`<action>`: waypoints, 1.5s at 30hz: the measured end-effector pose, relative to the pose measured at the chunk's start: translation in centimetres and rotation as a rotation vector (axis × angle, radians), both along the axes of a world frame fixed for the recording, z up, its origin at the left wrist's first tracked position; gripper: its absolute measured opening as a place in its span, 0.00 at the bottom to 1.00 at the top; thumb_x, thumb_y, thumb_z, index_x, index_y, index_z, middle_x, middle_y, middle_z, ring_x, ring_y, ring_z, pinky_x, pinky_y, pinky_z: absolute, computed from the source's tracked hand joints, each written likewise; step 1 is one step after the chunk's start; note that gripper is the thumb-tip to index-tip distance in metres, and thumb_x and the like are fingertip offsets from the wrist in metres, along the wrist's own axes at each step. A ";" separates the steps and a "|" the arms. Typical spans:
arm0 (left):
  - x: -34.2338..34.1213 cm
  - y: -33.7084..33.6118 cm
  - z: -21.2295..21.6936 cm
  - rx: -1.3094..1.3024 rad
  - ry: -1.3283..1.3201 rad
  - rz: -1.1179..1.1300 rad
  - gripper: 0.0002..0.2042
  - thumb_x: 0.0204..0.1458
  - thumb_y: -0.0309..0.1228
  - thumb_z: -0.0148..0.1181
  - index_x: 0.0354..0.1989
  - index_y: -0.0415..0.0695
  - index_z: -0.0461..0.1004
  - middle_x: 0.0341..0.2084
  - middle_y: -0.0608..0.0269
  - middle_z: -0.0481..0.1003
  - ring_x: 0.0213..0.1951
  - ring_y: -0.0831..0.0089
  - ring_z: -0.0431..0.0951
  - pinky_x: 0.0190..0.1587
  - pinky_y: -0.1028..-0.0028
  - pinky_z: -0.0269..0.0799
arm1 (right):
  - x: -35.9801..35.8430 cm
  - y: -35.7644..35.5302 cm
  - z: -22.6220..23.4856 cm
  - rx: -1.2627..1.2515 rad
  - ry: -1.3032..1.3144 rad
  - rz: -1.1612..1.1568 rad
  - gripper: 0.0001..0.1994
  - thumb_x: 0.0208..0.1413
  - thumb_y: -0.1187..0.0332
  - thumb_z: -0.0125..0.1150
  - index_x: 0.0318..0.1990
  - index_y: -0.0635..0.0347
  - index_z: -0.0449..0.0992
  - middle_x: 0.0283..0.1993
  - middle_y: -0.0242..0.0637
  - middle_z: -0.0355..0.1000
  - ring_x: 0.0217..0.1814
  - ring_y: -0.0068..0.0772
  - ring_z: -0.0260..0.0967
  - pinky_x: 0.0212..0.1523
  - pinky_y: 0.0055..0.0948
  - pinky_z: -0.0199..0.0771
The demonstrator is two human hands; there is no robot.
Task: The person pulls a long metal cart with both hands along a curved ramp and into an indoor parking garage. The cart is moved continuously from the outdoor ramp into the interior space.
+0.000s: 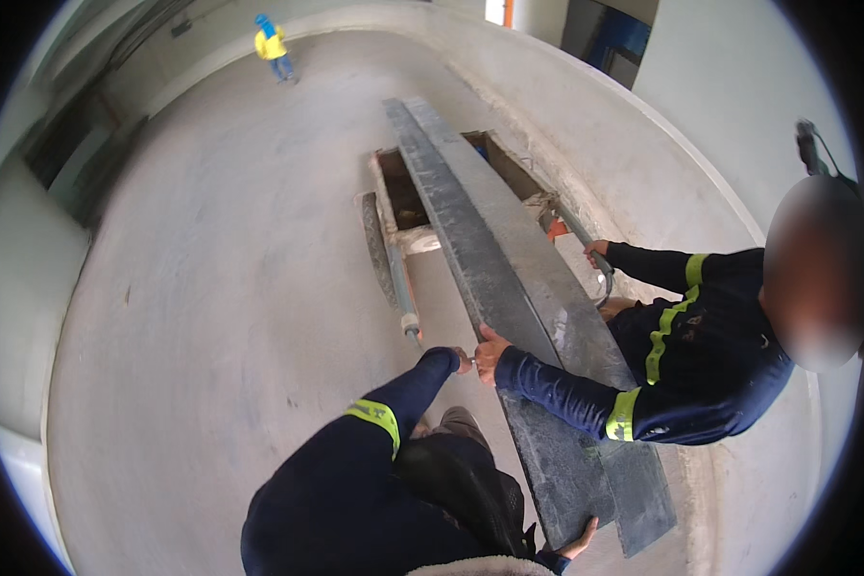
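Observation:
Two long, narrow, dark grey planks [504, 298] lie side by side across two openings in the floor. My left hand [464, 360] is closed beside the left plank's long edge, close to a co-worker's hand [491, 354]. What my left fingers hold is too small to make out. At the near end of the left plank, my right hand [578, 540] grips the end edge, with part of the hand hidden. The co-worker, in a dark sleeve with yellow bands, leans over the planks from the right. Their other hand [597, 252] grips a grey pipe or cable.
A rectangular floor opening [384, 182] shows left of the planks, another [523, 178] to their right. Grey pipe [400, 288] runs along the floor toward me. A low wall [586, 106] borders the right side. Far off stands a person in a yellow top [272, 46].

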State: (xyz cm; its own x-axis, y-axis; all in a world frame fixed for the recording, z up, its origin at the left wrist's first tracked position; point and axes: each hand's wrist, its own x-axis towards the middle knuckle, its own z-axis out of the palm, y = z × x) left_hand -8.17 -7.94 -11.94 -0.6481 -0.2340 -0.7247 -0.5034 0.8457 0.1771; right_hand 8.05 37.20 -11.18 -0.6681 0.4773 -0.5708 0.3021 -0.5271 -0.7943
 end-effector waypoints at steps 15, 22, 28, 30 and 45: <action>-3.8 -0.4 -11.8 -0.016 0.138 -0.045 0.23 0.42 0.40 0.44 0.46 0.40 0.67 0.41 0.45 0.70 0.47 0.57 0.69 0.47 0.67 0.64 | -2.7 3.4 -2.7 -0.119 0.147 0.131 0.27 0.49 0.52 0.50 0.46 0.70 0.66 0.45 0.42 0.66 0.47 0.35 0.63 0.49 0.30 0.61; -7.2 5.6 -10.4 -0.214 0.259 -0.275 0.25 0.48 0.50 0.41 0.49 0.46 0.65 0.50 0.56 0.64 0.53 0.63 0.62 0.55 0.69 0.56 | -9.6 7.0 -0.5 0.029 0.103 0.114 0.25 0.50 0.53 0.50 0.43 0.71 0.69 0.38 0.41 0.69 0.37 0.30 0.66 0.41 0.26 0.65; -4.9 8.8 -8.5 -0.216 0.370 -0.323 0.24 0.48 0.50 0.40 0.49 0.48 0.66 0.48 0.55 0.66 0.51 0.63 0.64 0.53 0.66 0.58 | -7.5 10.3 -1.0 0.196 -0.075 0.103 0.31 0.49 0.47 0.51 0.45 0.72 0.68 0.42 0.45 0.69 0.44 0.32 0.66 0.47 0.26 0.62; -7.3 11.4 -2.8 -0.153 0.394 -0.310 0.23 0.47 0.50 0.43 0.46 0.48 0.68 0.45 0.54 0.69 0.49 0.60 0.67 0.51 0.65 0.61 | -9.2 10.9 0.8 0.233 -0.029 0.027 0.37 0.44 0.42 0.53 0.47 0.74 0.67 0.46 0.48 0.67 0.51 0.34 0.62 0.52 0.26 0.57; 1.3 12.6 -6.7 -0.331 0.489 -0.059 0.29 0.46 0.56 0.42 0.31 0.37 0.74 0.32 0.44 0.72 0.38 0.51 0.72 0.40 0.61 0.67 | -4.0 13.5 -0.2 0.136 -0.035 0.069 0.36 0.44 0.42 0.53 0.41 0.78 0.69 0.37 0.46 0.70 0.38 0.33 0.66 0.43 0.27 0.63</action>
